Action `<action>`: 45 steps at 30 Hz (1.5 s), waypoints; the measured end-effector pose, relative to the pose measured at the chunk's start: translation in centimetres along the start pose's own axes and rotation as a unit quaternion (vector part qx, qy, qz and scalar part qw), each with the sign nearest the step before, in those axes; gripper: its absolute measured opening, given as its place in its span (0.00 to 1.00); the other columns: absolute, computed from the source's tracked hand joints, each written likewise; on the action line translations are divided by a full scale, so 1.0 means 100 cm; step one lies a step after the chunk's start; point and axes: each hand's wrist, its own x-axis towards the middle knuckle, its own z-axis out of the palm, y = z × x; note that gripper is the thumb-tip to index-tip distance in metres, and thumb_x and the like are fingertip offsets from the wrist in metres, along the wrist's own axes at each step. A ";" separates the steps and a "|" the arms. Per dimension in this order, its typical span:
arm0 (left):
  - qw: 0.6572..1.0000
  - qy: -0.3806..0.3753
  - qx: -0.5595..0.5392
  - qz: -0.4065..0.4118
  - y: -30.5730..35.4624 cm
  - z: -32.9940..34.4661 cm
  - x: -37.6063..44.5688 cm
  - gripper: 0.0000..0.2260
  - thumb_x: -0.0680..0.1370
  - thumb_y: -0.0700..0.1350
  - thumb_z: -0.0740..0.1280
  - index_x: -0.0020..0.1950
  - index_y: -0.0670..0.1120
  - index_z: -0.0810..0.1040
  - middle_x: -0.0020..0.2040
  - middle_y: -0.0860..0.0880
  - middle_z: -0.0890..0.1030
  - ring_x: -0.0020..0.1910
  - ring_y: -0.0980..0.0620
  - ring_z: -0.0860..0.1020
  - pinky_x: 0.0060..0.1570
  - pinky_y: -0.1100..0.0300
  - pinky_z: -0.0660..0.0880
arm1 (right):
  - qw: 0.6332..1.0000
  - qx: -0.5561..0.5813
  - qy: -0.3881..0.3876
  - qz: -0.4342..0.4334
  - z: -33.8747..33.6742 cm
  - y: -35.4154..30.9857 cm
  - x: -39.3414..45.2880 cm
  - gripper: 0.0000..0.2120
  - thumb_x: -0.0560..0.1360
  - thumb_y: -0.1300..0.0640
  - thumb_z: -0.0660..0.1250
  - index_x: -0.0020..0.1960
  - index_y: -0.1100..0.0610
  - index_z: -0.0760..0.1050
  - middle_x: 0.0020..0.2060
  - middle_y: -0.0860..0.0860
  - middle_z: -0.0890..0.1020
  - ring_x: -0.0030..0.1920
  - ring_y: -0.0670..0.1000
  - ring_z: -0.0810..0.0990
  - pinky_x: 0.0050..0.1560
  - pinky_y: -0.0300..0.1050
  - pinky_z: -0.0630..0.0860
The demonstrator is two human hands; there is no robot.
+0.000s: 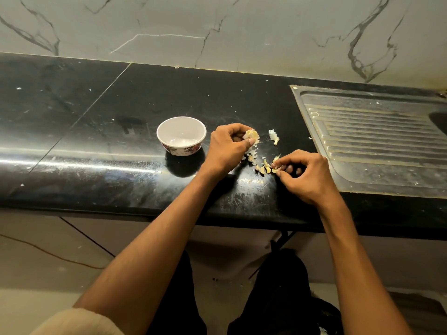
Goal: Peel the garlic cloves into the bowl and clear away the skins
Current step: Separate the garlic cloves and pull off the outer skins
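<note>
A white bowl [181,135] with a flowered base stands on the black counter; its inside looks empty. Just right of it my left hand [227,148] grips a part-broken garlic bulb [251,135] between thumb and fingers. Loose cloves and bits of skin [262,166] lie on the counter between my hands. My right hand [304,176] pinches a small clove or piece of skin [275,169] at the right end of that pile. A separate scrap of skin [274,136] lies further back.
A steel sink drainboard [377,141] is set into the counter at the right, close to my right hand. The black counter [96,131] stretches left of the bowl. A marble-patterned wall runs along the back. The counter's front edge is near my forearms.
</note>
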 end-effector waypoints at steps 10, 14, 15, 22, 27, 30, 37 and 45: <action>1.000 -0.001 -0.006 0.004 -0.001 0.000 0.000 0.07 0.77 0.35 0.73 0.54 0.41 0.85 0.35 0.54 0.82 0.33 0.63 0.78 0.39 0.67 0.76 | 1.000 -0.005 -0.016 -0.013 -0.002 -0.002 -0.001 0.12 0.70 0.68 0.73 0.46 0.53 0.87 0.40 0.47 0.85 0.34 0.45 0.78 0.37 0.29 0.72; 1.000 -0.002 -0.003 0.006 -0.002 0.000 0.000 0.07 0.77 0.35 0.73 0.53 0.41 0.85 0.35 0.56 0.82 0.33 0.63 0.78 0.39 0.67 0.75 | 1.000 -0.004 -0.008 -0.013 -0.001 -0.005 -0.002 0.10 0.70 0.68 0.75 0.44 0.54 0.87 0.36 0.46 0.83 0.31 0.43 0.76 0.35 0.30 0.71; 1.000 -0.001 -0.003 0.006 -0.002 0.001 0.001 0.07 0.77 0.35 0.74 0.53 0.41 0.85 0.34 0.56 0.82 0.33 0.63 0.78 0.39 0.67 0.76 | 1.000 -0.011 -0.004 -0.017 -0.001 -0.007 -0.003 0.10 0.69 0.67 0.75 0.43 0.53 0.86 0.35 0.46 0.83 0.31 0.44 0.77 0.35 0.31 0.72; 1.000 0.002 -0.005 0.008 -0.004 0.001 0.002 0.07 0.76 0.36 0.74 0.53 0.42 0.86 0.35 0.55 0.82 0.33 0.62 0.78 0.40 0.66 0.76 | 0.999 -0.039 0.006 -0.038 -0.002 -0.013 -0.006 0.08 0.68 0.67 0.74 0.40 0.54 0.83 0.34 0.46 0.83 0.33 0.48 0.80 0.36 0.41 0.80; 1.000 0.001 -0.004 0.009 -0.004 0.001 0.002 0.07 0.76 0.36 0.74 0.53 0.41 0.86 0.35 0.56 0.82 0.33 0.62 0.79 0.39 0.67 0.76 | 0.998 -0.048 0.003 -0.039 -0.001 -0.013 -0.005 0.07 0.69 0.66 0.75 0.41 0.54 0.82 0.34 0.46 0.82 0.33 0.47 0.79 0.37 0.40 0.79; 1.000 0.001 -0.001 0.009 -0.004 0.001 0.002 0.07 0.76 0.36 0.74 0.53 0.42 0.86 0.35 0.56 0.82 0.34 0.62 0.79 0.39 0.67 0.76 | 0.999 -0.045 0.009 -0.030 -0.002 -0.012 -0.005 0.07 0.69 0.65 0.75 0.40 0.54 0.81 0.34 0.46 0.82 0.33 0.47 0.79 0.37 0.40 0.78; 1.000 0.000 -0.001 0.009 -0.004 0.001 0.002 0.07 0.76 0.36 0.74 0.53 0.42 0.86 0.36 0.55 0.83 0.35 0.60 0.80 0.41 0.64 0.77 | 0.999 -0.013 0.029 -0.025 -0.003 -0.012 -0.005 0.06 0.71 0.65 0.75 0.41 0.57 0.81 0.35 0.49 0.83 0.34 0.48 0.81 0.37 0.39 0.79; 1.000 0.000 -0.005 0.006 -0.004 0.000 0.002 0.07 0.76 0.36 0.74 0.54 0.41 0.86 0.36 0.54 0.83 0.34 0.60 0.80 0.40 0.64 0.77 | 0.999 0.032 0.032 -0.021 -0.004 -0.012 -0.006 0.06 0.72 0.66 0.76 0.42 0.56 0.83 0.36 0.49 0.84 0.33 0.43 0.79 0.36 0.33 0.76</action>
